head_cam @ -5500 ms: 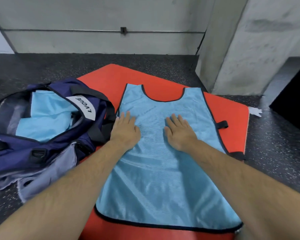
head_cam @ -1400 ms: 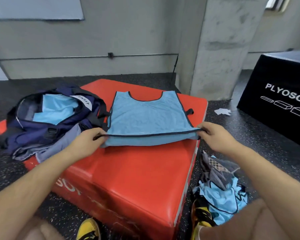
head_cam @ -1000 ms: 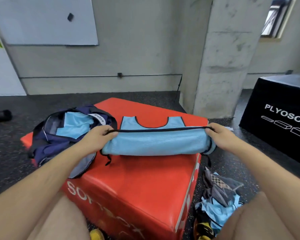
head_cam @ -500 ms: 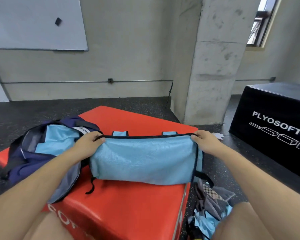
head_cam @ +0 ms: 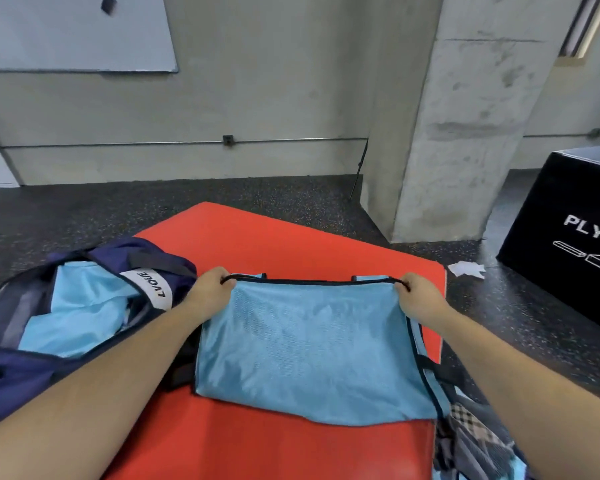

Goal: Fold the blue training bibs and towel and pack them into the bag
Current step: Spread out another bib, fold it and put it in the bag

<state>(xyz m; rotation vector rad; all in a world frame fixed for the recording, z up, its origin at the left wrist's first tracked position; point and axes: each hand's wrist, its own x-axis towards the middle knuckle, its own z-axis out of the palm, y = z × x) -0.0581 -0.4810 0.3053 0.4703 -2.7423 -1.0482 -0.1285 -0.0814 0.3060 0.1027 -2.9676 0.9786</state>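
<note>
On the left, the navy bag [head_cam: 11, 375] lies open on the red box [head_cam: 291, 244] as it did before, with a folded blue bib [head_cam: 73, 317] inside it. Just over a second ago we held the hem of the second bib [head_cam: 309, 348] halfway up the cloth. Now our left hand [head_cam: 208, 292] and right hand [head_cam: 418, 299] have carried that hem to the far end, and the neckline that showed then is covered.

Our left forearm hides the bag's right edge and the bib's left side. Each hand has its fingers curled over one corner of the black-trimmed hem, pinching it, with the fingertips tucked out of sight. Beyond the hem only two small tips of the shoulder straps peek out. At lower right a heap of cloth [head_cam: 475, 441] is cut off by the frame and our right arm, and we cannot tell which pieces it holds. The black box [head_cam: 568, 244] runs off the right edge.

The bib lies doubled on the red box just right of the bag, a light blue mesh rectangle, fairly smooth, with black piping along its top and right edges.
</note>
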